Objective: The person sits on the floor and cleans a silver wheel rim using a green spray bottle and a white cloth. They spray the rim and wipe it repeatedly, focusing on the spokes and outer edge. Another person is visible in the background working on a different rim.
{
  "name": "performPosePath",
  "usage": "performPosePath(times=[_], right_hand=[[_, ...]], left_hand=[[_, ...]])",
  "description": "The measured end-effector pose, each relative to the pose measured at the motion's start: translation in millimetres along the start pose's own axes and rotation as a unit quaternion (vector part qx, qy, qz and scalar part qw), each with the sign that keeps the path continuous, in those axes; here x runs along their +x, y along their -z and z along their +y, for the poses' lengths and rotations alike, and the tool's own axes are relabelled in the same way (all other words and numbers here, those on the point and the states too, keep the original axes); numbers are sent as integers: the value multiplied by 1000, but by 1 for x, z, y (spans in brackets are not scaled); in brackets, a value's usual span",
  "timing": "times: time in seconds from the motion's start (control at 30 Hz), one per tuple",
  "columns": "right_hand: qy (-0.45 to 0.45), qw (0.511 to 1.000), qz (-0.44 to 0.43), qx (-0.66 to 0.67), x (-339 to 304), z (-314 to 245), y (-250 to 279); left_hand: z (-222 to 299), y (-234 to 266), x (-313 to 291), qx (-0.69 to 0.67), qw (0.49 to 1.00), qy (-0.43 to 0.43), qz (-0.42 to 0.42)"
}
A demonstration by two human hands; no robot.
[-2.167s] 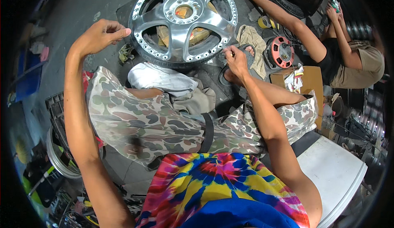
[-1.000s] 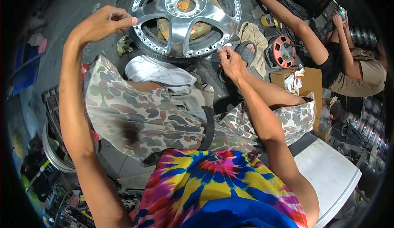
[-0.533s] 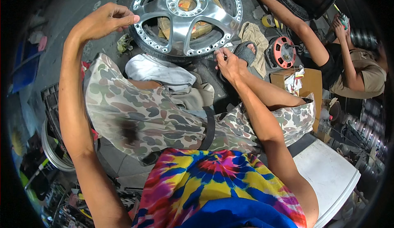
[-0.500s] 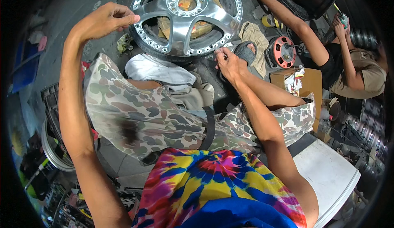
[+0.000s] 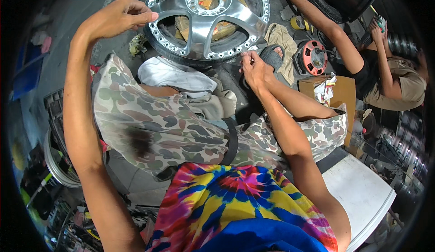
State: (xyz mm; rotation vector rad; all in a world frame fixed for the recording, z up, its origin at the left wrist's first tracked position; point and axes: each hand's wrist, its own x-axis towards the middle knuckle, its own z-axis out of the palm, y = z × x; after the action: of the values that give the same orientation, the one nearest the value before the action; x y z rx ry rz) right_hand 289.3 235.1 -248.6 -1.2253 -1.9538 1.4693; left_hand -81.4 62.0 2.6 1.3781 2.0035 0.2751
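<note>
A polished silver wheel rim with wide spokes and a ring of small bolts and holes lies on a black tyre at the top middle. My left hand is at the rim's left edge, thumb and fingers closed in a pinch against the outer lip. At the near right edge of the rim is my right hand, its fingertips pressed together close to the bolt ring. Anything small inside either pinch is too hidden to make out.
White cloth lies between my legs, a tan cloth beside my sandal. On the right are a red cable reel, a cardboard box and a co-worker holding a tool. A white panel is at lower right.
My right hand has shifted slightly right along the rim's near edge. My left hand stays at the left edge, nudged a little right and up. The rim sits slightly further right in view.
</note>
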Motion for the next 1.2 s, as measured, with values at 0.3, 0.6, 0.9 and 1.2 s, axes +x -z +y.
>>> performPosePath(times=[0.3,0.6,0.9,1.2], right_hand=[[-13,999,-1,30,-19,-13,-19],[-12,998,-16,61,-28,-8,-40],[-20,996,-47,68,-35,-9,-49],[-15,998,-13,52,-35,-16,-48]], left_hand=[[3,-1,1,-13,1000,-1,-2],[2,-1,-1,-9,1000,1,-1],[2,-2,-4,-20,1000,-8,11],[-5,-1,-8,-9,1000,-9,1]])
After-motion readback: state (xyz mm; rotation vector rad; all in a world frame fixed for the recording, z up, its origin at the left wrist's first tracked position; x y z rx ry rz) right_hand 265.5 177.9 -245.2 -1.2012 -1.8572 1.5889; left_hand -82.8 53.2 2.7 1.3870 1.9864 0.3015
